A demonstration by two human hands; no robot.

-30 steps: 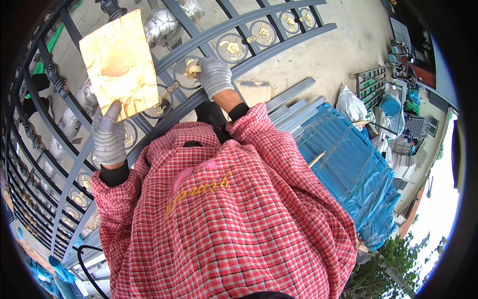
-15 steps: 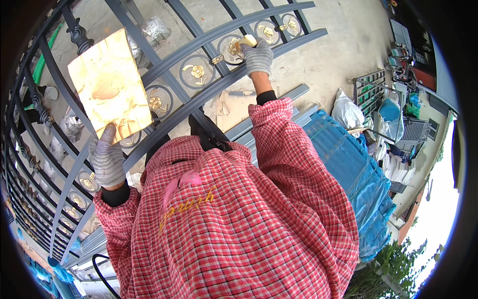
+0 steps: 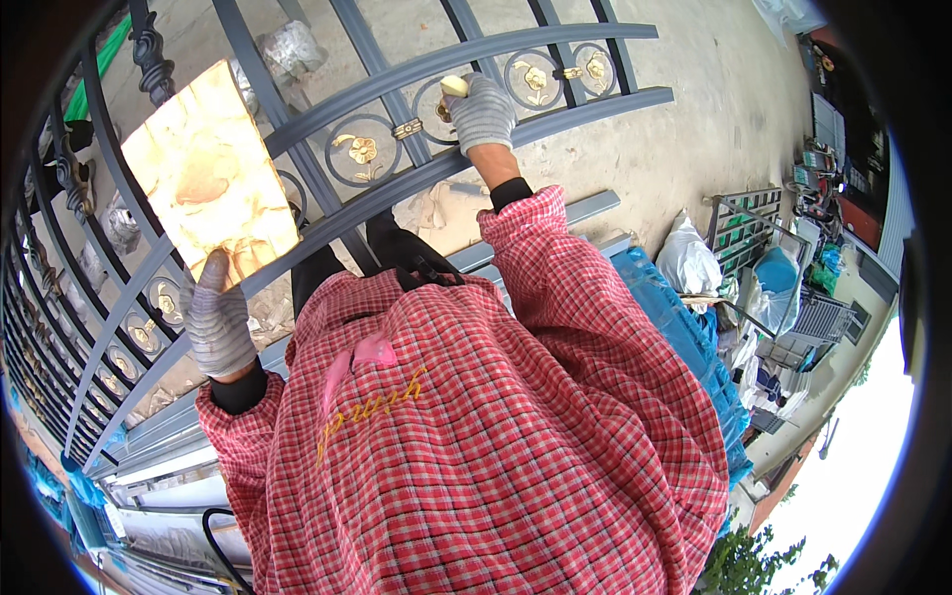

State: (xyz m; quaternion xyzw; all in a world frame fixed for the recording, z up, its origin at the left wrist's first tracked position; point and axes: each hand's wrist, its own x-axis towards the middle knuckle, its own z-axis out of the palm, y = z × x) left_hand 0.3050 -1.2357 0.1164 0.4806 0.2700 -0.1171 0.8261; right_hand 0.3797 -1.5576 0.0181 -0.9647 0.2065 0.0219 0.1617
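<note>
The gloved left hand (image 3: 220,319) pinches the bottom edge of a stiff, light, paint-smeared board (image 3: 210,178) over the grey gate (image 3: 397,193), while the gloved right hand (image 3: 480,111) is closed on a small pale applicator (image 3: 454,85), probably soft, at a ring.

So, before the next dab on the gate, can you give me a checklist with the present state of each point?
1. Left hand holds the gold-stained board: ok.
2. Right hand has a grip on a small pale applicator: ok.
3. Applicator at a ring ornament of the grey gate: ok.
4. Both gloves on: ok.
5. Paint left on the applicator: cannot tell.
</note>
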